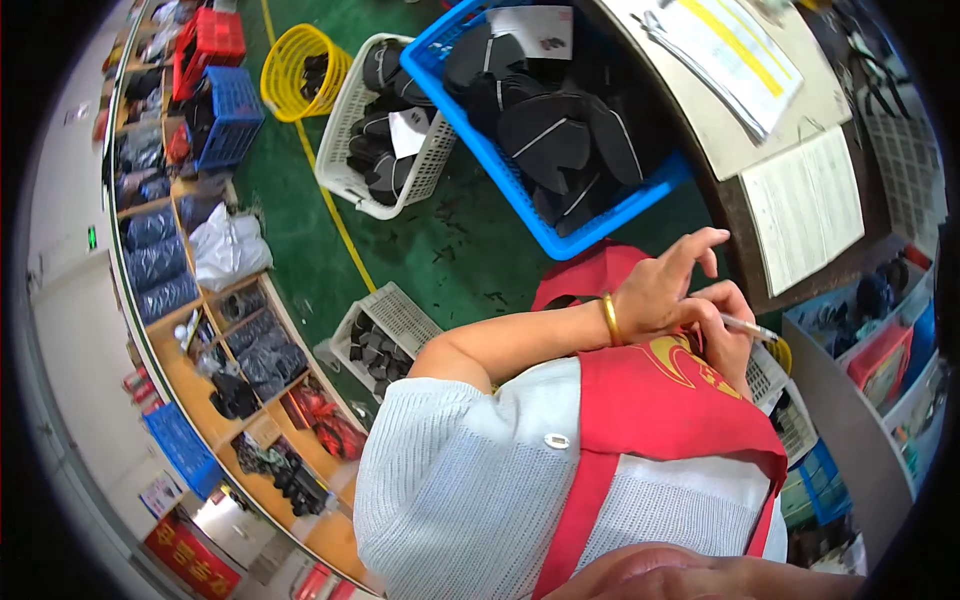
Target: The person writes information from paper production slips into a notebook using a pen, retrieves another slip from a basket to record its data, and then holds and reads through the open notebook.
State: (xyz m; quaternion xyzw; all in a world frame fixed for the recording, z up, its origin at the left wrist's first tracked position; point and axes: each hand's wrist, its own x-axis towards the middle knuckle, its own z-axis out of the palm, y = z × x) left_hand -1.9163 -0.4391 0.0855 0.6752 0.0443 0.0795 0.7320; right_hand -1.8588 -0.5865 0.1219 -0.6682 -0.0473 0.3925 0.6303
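Observation:
In front of my red apron (660, 385), my two hands are close together at the chest. My right hand (733, 345) is closed around a slim pale pen (750, 328), which points away to the right. My left hand (655, 290), with a gold bracelet (611, 320) at the wrist, is just left of it. Its fingers are apart and partly bent, and nothing shows in them. Beyond both hands is a blue basket (560, 246) filled with black, flat, rounded pieces (545, 135), some with a pale line across. To the right, a ruled sheet (803, 212) lies on the table (752, 262).
A clipboard with papers (735, 60) lies farther along the table. White baskets (378, 207) and a yellow basket (285, 100) stand on the green floor (300, 225). Wooden shelves (190, 365) with wrapped bundles run along the left. Grey drawers (835, 385) stand at the right.

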